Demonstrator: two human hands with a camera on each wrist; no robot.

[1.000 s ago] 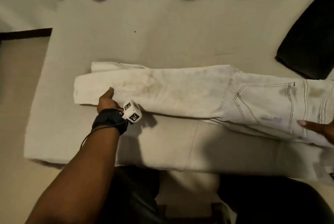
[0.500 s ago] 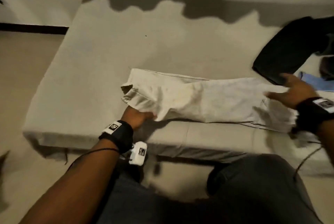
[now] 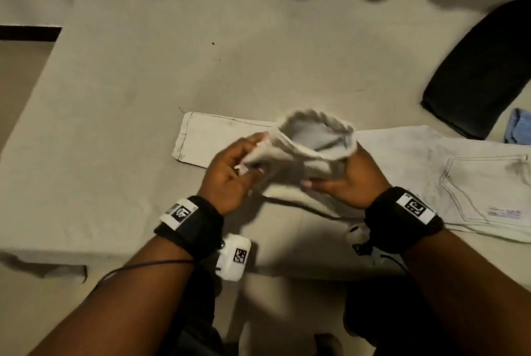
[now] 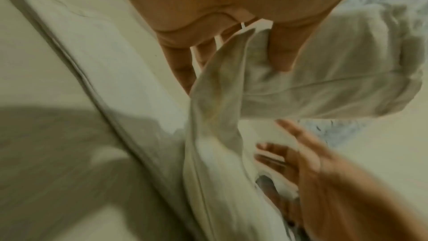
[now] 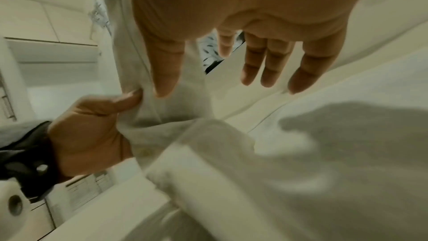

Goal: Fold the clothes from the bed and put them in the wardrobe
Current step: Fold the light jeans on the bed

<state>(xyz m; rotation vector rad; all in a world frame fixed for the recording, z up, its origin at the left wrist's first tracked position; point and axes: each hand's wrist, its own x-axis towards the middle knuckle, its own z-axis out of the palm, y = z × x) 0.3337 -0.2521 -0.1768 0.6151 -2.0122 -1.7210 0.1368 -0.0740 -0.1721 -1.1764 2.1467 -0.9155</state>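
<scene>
The left hand (image 3: 230, 174) pinches the raised leg cuff of the white jeans (image 3: 402, 160) on the bed (image 3: 129, 97); the right hand (image 3: 349, 180), fingers straight, supports it.

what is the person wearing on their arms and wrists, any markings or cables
Both forearms are bare, no sleeves. The left hand and right hand wear no gloves. Each wrist carries a wide black band with a white tag printed in a black square code. A white camera block with the same kind of code hangs under the left wrist, and a thin dark cable trails from it.
</scene>
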